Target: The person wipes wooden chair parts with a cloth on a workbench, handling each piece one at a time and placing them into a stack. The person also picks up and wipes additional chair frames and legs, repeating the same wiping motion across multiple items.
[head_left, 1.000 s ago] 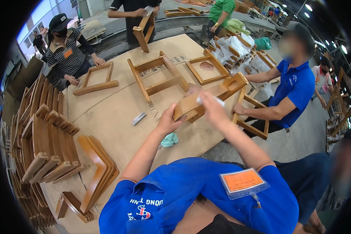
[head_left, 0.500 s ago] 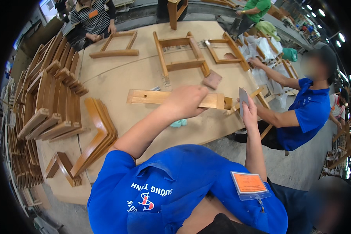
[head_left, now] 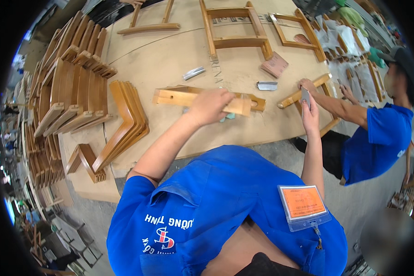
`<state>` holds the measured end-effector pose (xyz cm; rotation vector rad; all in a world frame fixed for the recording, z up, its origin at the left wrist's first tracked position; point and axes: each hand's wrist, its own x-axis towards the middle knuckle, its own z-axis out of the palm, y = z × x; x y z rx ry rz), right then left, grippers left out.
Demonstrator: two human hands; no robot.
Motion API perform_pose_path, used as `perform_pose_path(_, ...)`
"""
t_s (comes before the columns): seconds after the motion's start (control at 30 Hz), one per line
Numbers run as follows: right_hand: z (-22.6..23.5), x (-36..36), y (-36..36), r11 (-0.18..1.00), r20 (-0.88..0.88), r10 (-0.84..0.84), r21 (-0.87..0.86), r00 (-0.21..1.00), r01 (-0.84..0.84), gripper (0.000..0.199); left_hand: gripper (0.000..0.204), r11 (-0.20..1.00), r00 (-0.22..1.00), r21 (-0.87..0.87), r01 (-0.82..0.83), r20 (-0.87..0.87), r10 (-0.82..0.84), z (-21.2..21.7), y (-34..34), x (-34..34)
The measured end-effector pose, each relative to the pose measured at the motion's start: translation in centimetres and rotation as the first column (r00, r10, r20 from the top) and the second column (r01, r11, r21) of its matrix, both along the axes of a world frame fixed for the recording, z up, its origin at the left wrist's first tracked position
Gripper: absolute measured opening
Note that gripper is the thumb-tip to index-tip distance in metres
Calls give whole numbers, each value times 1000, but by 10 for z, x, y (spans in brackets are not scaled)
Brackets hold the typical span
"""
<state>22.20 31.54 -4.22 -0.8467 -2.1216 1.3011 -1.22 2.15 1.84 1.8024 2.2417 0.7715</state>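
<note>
My left hand (head_left: 210, 106) is closed over a light wooden bar (head_left: 237, 105), which is tilted and just above the table. Beneath or against it lies another, browner wooden piece (head_left: 258, 104). Between the fingers and thumb of my right hand (head_left: 311, 116) is a thin flat grey piece (head_left: 305, 94), held upright at the table's right side; its exact kind I cannot tell. A bit of green cloth (head_left: 228, 117) shows under the bar. A reddish-brown sandpaper sheet (head_left: 275, 65) and a folded silvery piece (head_left: 267, 86) lie beyond my hands.
Stacked wooden frames (head_left: 69, 99) and angled wooden legs (head_left: 126, 122) line the left. Assembled frames (head_left: 237, 42) lie at the far side of the table (head_left: 165, 60). At right, a co-worker in blue (head_left: 377, 133) handles a frame (head_left: 324, 94) close to my right hand.
My left hand has lowered the bar toward the table, next to the browner piece. My right hand still holds the grey piece, now turned more edge-on. The whole view has shifted.
</note>
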Motion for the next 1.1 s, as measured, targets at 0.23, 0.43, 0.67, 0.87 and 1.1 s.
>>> perform_pose_path(0.23,-58,-62,20,849,62,-7,-528,998,39,36,43,763,770,228,-605,411,488,80,-42,-50)
perform_pose_path(0.43,-39,-176,5,620,-371,58,-714,927,-325,43,30,541,610,346,-767,653,448,75,-96,-36)
perform_pose_path(0.67,2,-285,-45,424,-667,336,-524,665,-739,54,24,399,491,329,-856,757,430,19,-126,1)
perform_pose_path(0.87,-52,-275,-99,434,-323,648,-586,689,-684,54,29,330,462,337,-882,759,459,10,-143,14)
perform_pose_path(1.1,-1,-266,-119,640,-486,609,-164,626,-750,58,41,210,165,54,-976,813,558,-24,-204,20)
